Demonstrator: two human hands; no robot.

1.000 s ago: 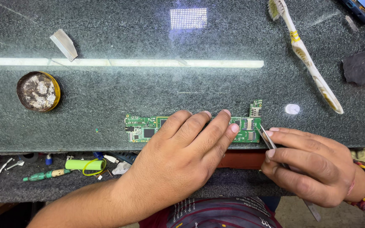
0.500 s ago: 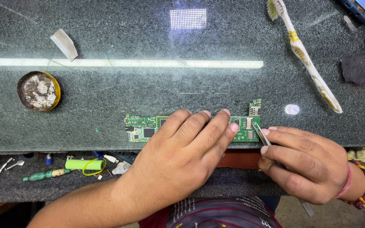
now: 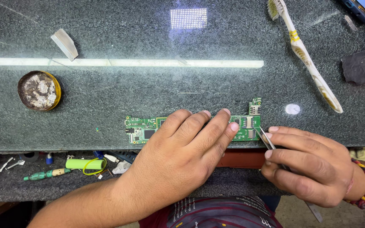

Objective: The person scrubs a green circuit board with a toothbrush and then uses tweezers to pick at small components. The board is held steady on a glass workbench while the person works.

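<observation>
Head view looks down on a dark speckled stone counter (image 3: 106, 97), with a green circuit board (image 3: 142, 128) lying flat at its near edge. Over the board's middle the left hand (image 3: 182, 156) lies spread, fingers flat and pressing it down, closed on nothing. Just right of that hold, the right hand (image 3: 313, 166) pinches metal tweezers (image 3: 265, 138) firmly, their tips resting on the board's right end; whether they grip a part I cannot tell. To do this well, I reckon, keep the board pinned and the tips low and steady. Farther off lie a toothbrush (image 3: 307, 59) and a round tin (image 3: 39, 90).
</observation>
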